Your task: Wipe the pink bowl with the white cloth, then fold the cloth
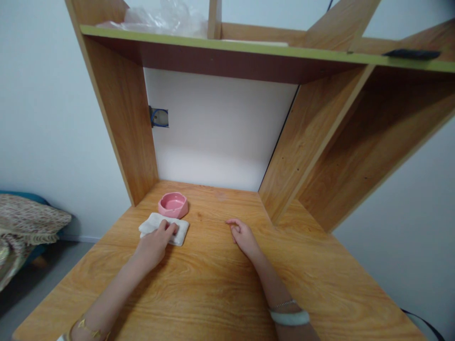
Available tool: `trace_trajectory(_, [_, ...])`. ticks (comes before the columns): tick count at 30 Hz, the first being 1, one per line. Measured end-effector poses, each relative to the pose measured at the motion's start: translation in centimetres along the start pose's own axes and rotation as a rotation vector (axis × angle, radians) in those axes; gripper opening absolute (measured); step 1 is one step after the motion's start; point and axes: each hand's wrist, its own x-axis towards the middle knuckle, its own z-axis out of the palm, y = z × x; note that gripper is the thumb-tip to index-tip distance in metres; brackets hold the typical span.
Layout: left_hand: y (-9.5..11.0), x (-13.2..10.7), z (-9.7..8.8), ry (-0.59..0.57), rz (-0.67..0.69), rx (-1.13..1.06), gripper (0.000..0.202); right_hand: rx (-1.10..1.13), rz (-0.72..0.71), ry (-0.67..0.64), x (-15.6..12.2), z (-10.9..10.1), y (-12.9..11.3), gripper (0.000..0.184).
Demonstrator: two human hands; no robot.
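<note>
My left hand (156,241) lies on a folded white cloth (179,233) on the wooden desk (213,284), its fingers curled down onto the cloth. Just behind the cloth sits a small pink ashtray (173,204), touching or nearly touching the cloth's far edge. My right hand (243,235) rests on the bare desk to the right of the cloth, fingers loosely curled under, nothing visible in it.
A wooden hutch rises over the desk: a left side panel (121,118), a right slanted panel (302,142) and a green-edged shelf (249,47) overhead holding a clear plastic bag (167,19). A wall socket (159,117) sits at the back. A bed (24,227) lies at the left.
</note>
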Motion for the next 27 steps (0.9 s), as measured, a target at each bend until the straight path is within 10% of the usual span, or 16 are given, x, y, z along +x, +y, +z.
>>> trace_trajectory(12, [5.8,1.4,-1.0,0.204,0.207,-0.144,0.035,-0.172,-0.165,0.01,0.0,0.1,-0.3,0.021])
trace_trajectory(19, [8.0,3.4,2.6,0.253,0.533,-0.313,0.043,-0.234,-0.355,-0.029,-0.1,0.4,-0.6,0.026])
trace_trajectory(27, [7.9,3.6,5.9,0.2,0.553,-0.432,0.053,-0.277,-0.377,-0.155,-0.7,1.7,0.9,0.044])
